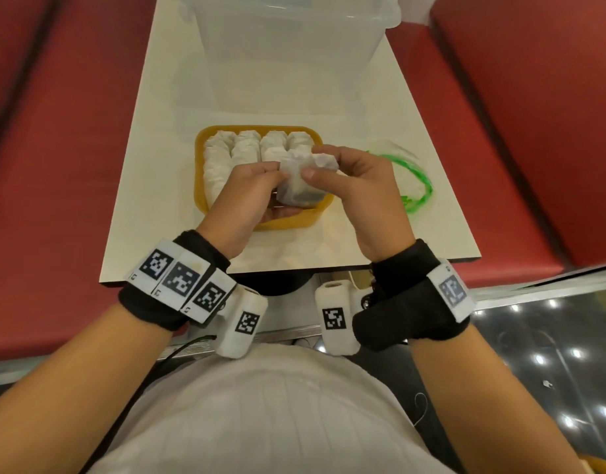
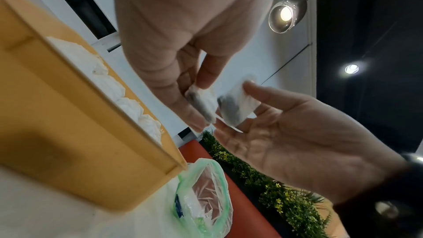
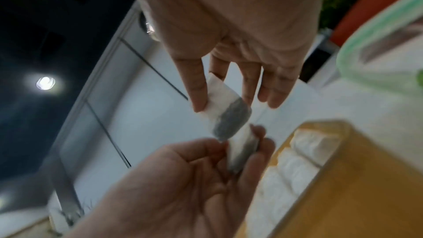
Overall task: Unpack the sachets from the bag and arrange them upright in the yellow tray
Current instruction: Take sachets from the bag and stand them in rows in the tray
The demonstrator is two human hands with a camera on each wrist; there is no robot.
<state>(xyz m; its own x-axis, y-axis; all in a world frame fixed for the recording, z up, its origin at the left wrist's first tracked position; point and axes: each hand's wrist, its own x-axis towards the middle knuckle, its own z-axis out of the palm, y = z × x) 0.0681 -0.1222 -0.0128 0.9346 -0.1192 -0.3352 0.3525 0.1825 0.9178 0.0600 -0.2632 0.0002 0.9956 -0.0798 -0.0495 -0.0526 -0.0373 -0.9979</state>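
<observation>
The yellow tray (image 1: 200, 172) is largely filled with upright sachets (image 1: 247, 145). Two more sachets (image 1: 296, 181) are pinched between the left hand (image 1: 247, 196) and right hand (image 1: 356, 186). The bag (image 1: 409, 179) on the right looks nearly emptied.

Both hands (image 1: 247, 189) (image 1: 356, 186) pinch sachets (image 1: 301, 181) above yellow tray (image 1: 200, 186); bag (image 1: 411, 179) beside.

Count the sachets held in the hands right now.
2. The first sachet is pinched by the left hand, the second sachet by the right hand, both over the yellow tray; more may hide behind fingers.
</observation>
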